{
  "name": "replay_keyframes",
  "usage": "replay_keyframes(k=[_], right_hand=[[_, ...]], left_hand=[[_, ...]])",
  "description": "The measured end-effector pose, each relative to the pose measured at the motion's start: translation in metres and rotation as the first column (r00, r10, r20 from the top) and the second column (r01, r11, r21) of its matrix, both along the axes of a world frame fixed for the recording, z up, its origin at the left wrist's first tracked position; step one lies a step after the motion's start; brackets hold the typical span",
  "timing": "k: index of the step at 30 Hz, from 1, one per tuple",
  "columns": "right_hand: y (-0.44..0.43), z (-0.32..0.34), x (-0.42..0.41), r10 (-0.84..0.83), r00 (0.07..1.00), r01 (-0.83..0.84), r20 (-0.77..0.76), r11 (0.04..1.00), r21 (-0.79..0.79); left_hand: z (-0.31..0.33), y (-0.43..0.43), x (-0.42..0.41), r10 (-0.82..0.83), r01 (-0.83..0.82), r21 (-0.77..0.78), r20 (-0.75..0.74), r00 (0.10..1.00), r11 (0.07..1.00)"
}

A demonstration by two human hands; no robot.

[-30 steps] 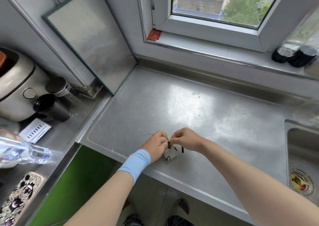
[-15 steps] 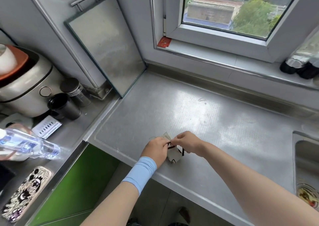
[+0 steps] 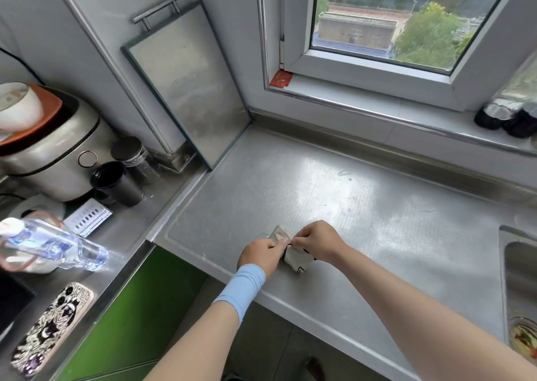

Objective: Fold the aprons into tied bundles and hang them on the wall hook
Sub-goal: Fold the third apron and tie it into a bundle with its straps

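A small folded apron bundle [image 3: 295, 260], pale grey-white with black strap marks, lies on the steel counter [image 3: 334, 200] near its front edge. One beige corner of it sticks up toward the back. My left hand [image 3: 260, 254], with a light blue wristband, presses and pinches the bundle from the left. My right hand [image 3: 318, 242] pinches a thin black tie at the top of the bundle from the right. Both hands touch over the bundle and hide most of it. No wall hook is in view.
A steel board [image 3: 189, 90] with a handle leans in the back left corner. Left of the counter stand a rice cooker [image 3: 55, 151], a black cup [image 3: 116, 183], a jar, a plastic bottle [image 3: 55, 247] and a patterned phone case [image 3: 49, 331]. A sink [image 3: 520, 287] is at the right; bottles stand on the window sill.
The view has tilted up and shifted, so more of the window and board shows. A beige corner of the bundle now sticks out behind my hands, which stay pinched together on it.
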State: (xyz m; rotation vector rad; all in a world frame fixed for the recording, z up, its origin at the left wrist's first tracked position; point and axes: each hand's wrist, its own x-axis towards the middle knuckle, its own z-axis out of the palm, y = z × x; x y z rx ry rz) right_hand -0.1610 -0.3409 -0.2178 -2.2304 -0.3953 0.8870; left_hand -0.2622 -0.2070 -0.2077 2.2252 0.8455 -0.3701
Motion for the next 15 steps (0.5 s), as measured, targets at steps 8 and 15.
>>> replay_keyframes(k=[8, 15], right_hand=[[-0.014, -0.018, 0.002, 0.045, 0.989, -0.006, 0.144, 0.966, -0.26], [-0.011, -0.012, 0.0, 0.218, 0.961, -0.173, 0.17, 0.953, -0.248]], left_hand=[[-0.025, 0.009, -0.015, -0.036, 0.036, -0.01, -0.062, 0.997, 0.999], [-0.02, 0.006, 0.001, -0.042, 0.042, -0.09, 0.0, 0.999, 0.995]])
